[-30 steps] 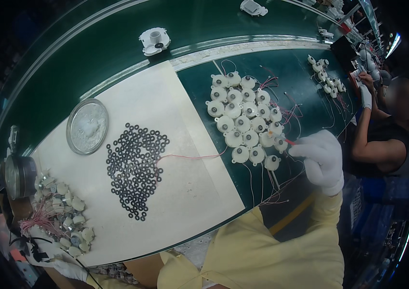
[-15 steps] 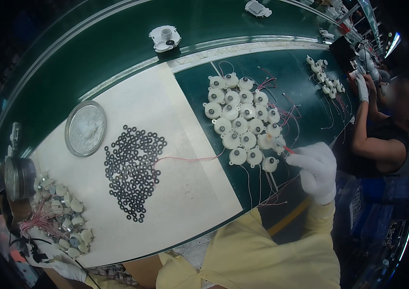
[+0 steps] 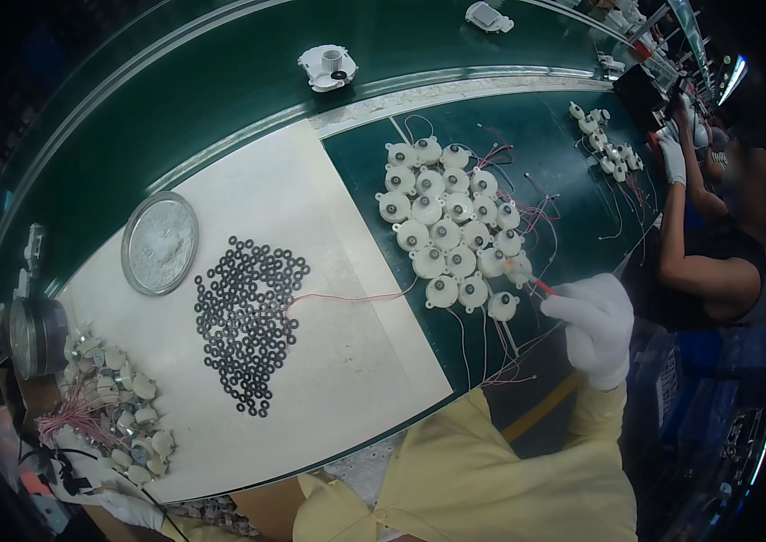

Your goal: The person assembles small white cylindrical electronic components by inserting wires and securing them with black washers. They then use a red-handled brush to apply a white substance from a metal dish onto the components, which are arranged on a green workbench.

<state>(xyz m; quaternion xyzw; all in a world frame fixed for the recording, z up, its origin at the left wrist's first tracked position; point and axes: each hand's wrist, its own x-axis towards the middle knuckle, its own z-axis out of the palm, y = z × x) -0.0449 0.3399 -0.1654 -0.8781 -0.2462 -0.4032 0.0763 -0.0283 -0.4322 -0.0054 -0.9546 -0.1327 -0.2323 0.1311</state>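
Observation:
My right hand [image 3: 592, 325], in a white glove, is closed on a thin red-handled tool [image 3: 545, 288]. The tool's pale tip points at the near right edge of a group of cream round motors [image 3: 444, 233]; whether it touches one I cannot tell. Most of these motors carry a dark ring at the centre, and thin pink and white wires trail from them. My left hand [image 3: 125, 508], also gloved, is low at the far left beside a black cable and a heap of cream motors [image 3: 134, 415]; its fingers are too dark to make out.
Many small black rings [image 3: 252, 325] lie spread on the white board [image 3: 365, 361]. A round metal dish [image 3: 134, 271] with white matter stands behind them. A green belt carries a white housing [image 3: 318, 74]. At the right, a co-worker [image 3: 708, 235] works beside more motors [image 3: 613, 155].
The white housing on the belt has shifted to the right. My right hand has moved very slightly, still with the red-handled tool. The co-worker's hands have changed position.

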